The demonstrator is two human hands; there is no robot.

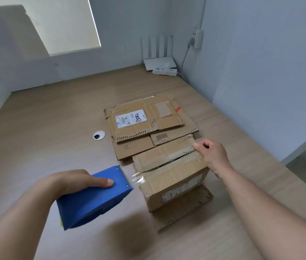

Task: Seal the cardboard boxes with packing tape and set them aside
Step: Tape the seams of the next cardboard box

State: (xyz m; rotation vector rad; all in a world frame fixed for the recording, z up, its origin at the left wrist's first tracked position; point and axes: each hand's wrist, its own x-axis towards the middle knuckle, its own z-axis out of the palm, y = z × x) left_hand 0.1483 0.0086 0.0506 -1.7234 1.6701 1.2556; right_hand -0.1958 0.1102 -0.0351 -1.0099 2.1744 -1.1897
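My left grip [69,182] wraps a blue wedge-shaped plastic tape dispenser [96,199]; my right grip [212,154] pinches glossy clear tape [193,156] onto the creased brown cardboard box [174,182].

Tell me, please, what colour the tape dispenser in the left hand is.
The plastic tape dispenser is solid blue; the head view shows it.

- Tape dispenser [96,196]: solid blue, with a sliver of yellow-green at its lower corner.
- Packing tape [139,180]: clear, glossy.
- Cardboard box [172,177]: plain brown; white side label [182,192] with blue print.
- Flattened cartons [167,122]: brown, with an orange-red patch on one flap.
- Shipping label [130,118]: white, with black barcodes and a black handwritten scrawl.
- Surface [54,128]: pale wood grain.
- Grommet [99,135]: silver ring, black hole.
- Router [159,62] and power strip [164,71]: white.
- Walls [260,62]: pale blue-grey.
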